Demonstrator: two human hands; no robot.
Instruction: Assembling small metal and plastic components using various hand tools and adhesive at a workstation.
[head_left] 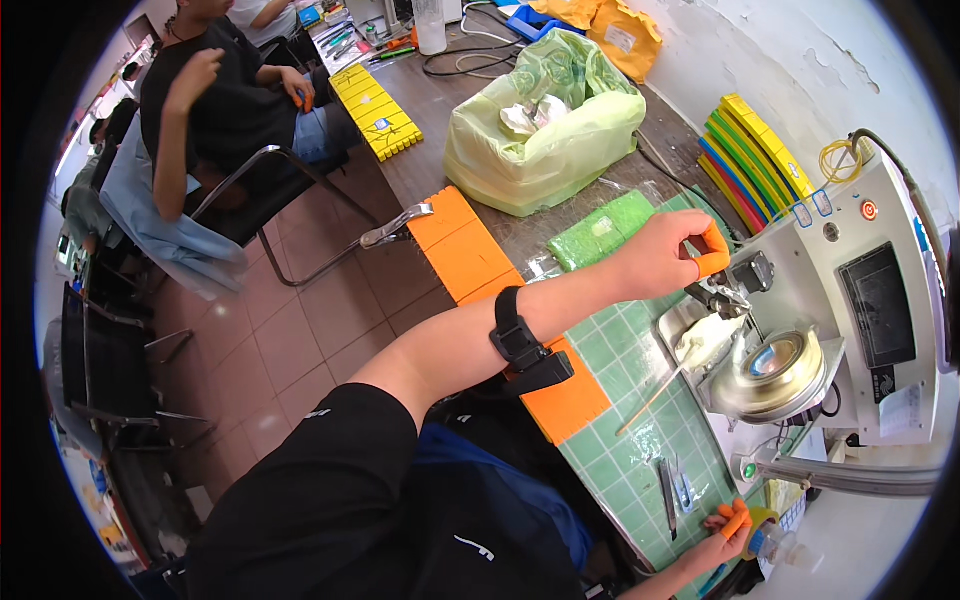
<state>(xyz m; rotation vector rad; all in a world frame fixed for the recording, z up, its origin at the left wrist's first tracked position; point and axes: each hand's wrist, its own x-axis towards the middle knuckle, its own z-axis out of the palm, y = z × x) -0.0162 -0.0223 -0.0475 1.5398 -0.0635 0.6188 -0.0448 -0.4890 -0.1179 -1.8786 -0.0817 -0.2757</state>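
My left arm, with a black strap round it, reaches across the bench to a benchtop machine (pixel 880 290). My left hand (pixel 685 250) has orange finger cots, and its thumb and index finger are pinched together. Anything between them is too small to make out. Just below the fingertips is a small metal clamp (pixel 722 298). Beside it sits a round metal disc (pixel 775 375) on the machine. At the lower right, my right hand (pixel 730 530), also in orange finger cots, has curled fingers; what they hold, if anything, is hidden. A clear plastic bottle (pixel 790 548) stands close by it.
Tweezers (pixel 668 498) and a thin wooden stick (pixel 650 402) lie on the green mat (pixel 610 470). A bin with a pale green bag (pixel 540 150) and a green packet (pixel 600 230) stand farther off. A co-worker (pixel 230 100) sits at the left. Coloured strips (pixel 750 160) lean by the wall.
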